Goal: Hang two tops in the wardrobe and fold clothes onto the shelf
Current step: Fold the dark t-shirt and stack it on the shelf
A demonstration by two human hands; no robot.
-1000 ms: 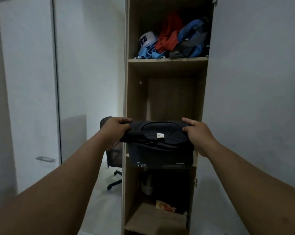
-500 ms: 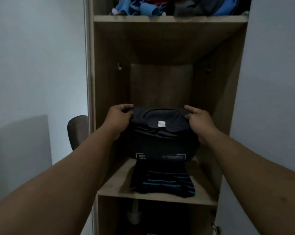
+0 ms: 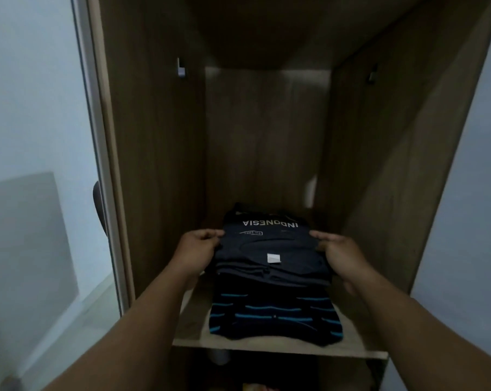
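Note:
A folded dark grey top with a small white tag and upside-down "INDONESIA" lettering lies on a folded dark garment with blue stripes on the wooden wardrobe shelf. My left hand grips the top's left edge. At the top's right edge my right hand holds it, fingers curled round the fabric. Both arms reach into the compartment.
Wooden side walls close in the compartment left and right, with a back panel behind. A white wardrobe door stands at the left and a pale wall at the right. Part of a dark chair back shows beside the left frame.
The grey top has come down from mid-air onto the striped garment on the shelf, both hands with it. The view has moved closer and lower; the upper shelf of loose clothes is out of sight.

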